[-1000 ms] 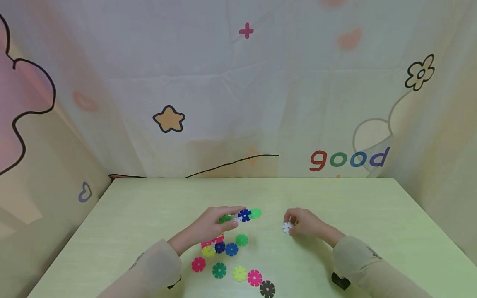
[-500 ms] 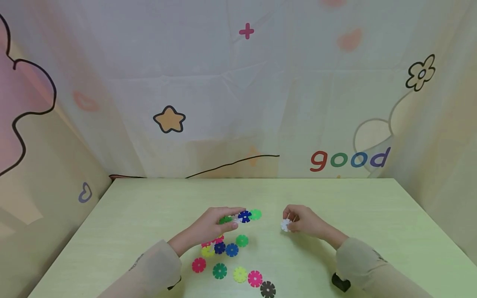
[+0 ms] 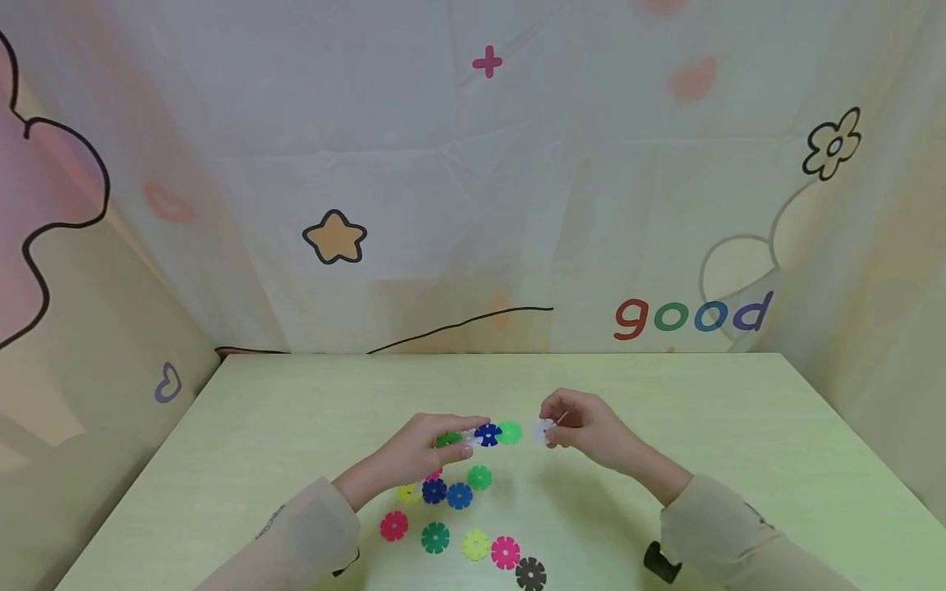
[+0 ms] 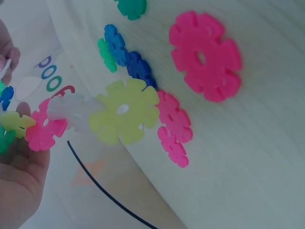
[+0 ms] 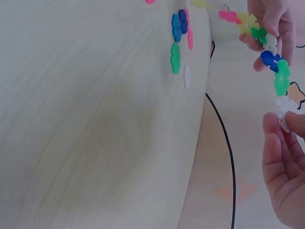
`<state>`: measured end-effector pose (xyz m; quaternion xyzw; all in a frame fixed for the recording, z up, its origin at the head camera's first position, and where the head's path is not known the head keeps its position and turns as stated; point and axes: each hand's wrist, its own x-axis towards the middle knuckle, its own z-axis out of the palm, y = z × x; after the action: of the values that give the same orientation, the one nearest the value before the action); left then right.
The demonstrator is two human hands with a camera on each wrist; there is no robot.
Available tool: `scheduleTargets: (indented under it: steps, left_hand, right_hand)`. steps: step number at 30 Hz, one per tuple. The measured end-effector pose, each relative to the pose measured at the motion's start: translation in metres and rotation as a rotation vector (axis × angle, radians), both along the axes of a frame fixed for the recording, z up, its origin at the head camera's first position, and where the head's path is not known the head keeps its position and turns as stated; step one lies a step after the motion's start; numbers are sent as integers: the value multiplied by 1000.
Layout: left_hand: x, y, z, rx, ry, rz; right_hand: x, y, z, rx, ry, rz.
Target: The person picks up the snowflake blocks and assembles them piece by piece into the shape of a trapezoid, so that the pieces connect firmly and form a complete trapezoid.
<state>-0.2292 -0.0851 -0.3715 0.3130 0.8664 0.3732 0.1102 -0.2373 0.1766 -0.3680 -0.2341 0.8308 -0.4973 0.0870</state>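
Note:
My left hand [image 3: 424,443] grips a chain of interlocked snowflake discs. Along the chain in the right wrist view are a pink disc [image 5: 229,17], a yellow disc [image 5: 248,23], a green disc [image 5: 259,34], a white disc [image 5: 269,44], a dark blue disc [image 5: 270,59] and a light green end disc [image 5: 282,78]. At its other end hangs a larger-looking yellow disc [image 4: 121,112] in the left wrist view. My right hand [image 3: 591,427] pinches a loose white disc [image 3: 542,431] between thumb and fingers. In the head view a small gap separates it from the light green end.
Several discs lie on the table [image 3: 296,394]: a red-pink disc [image 3: 394,525], a green disc [image 3: 435,538], a yellow disc [image 3: 475,544], a pink disc [image 3: 506,552], a dark brown disc [image 3: 530,573] and a blue disc [image 3: 459,496]. A printed curtain [image 3: 443,205] stands behind.
My right hand has moved left and up with the white disc, close to the chain's light green end. My left hand and the chain have shifted only slightly.

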Motion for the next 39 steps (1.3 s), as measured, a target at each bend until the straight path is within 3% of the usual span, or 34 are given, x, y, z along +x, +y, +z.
scheduleTargets:
  steps: [16, 29, 35, 39]
  left_hand:
    - [0, 2, -1, 12, 11, -49]
    - [6, -3, 3, 82, 9, -79]
    - [11, -2, 7, 56, 18, -85]
    - [10, -1, 7, 19, 20, -76]
  right_hand:
    - [12, -12, 5, 23, 37, -19]
    - [25, -21, 7, -9, 88, -56]
    - [26, -24, 4, 2, 135, -74]
    - [23, -21, 5, 22, 119, -67]
